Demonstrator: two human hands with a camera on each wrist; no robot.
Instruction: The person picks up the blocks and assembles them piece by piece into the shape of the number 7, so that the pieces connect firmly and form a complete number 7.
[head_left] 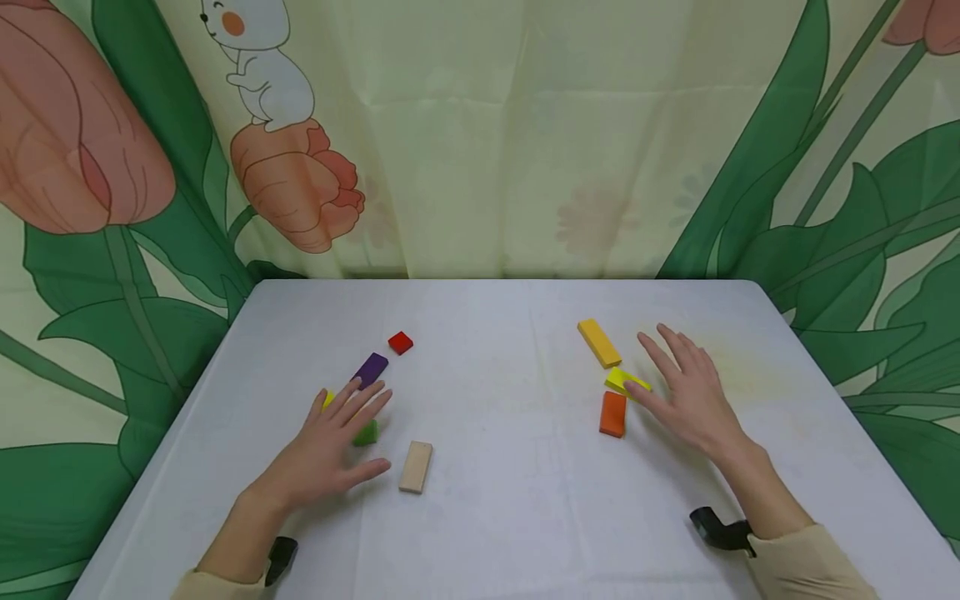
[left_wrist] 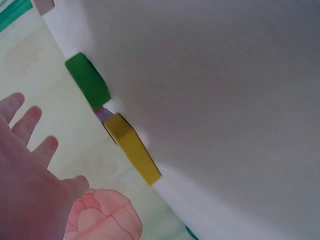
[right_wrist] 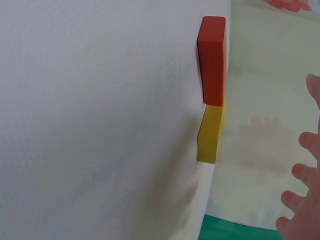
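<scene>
With fingers spread, my left hand (head_left: 333, 446) hovers over a yellow block (head_left: 327, 401) and a green block (head_left: 366, 433), partly covering both. Just past its fingertips lies a purple block (head_left: 371, 369), and a small red block (head_left: 401, 342) is farther back. A plain wooden block (head_left: 416, 467) lies right of the left thumb. My right hand (head_left: 693, 396) is also spread and holds nothing; its thumb overlaps a bright yellow block (head_left: 619, 380) in the head view. Beside that are an orange block (head_left: 612, 414) and a longer amber-yellow block (head_left: 598, 343).
A white cloth covers the table (head_left: 510, 517). Behind its far edge hangs a curtain (head_left: 465, 167) printed with tulips, leaves and a white animal. Each wrist carries a black camera, such as the right wrist camera (head_left: 718, 530).
</scene>
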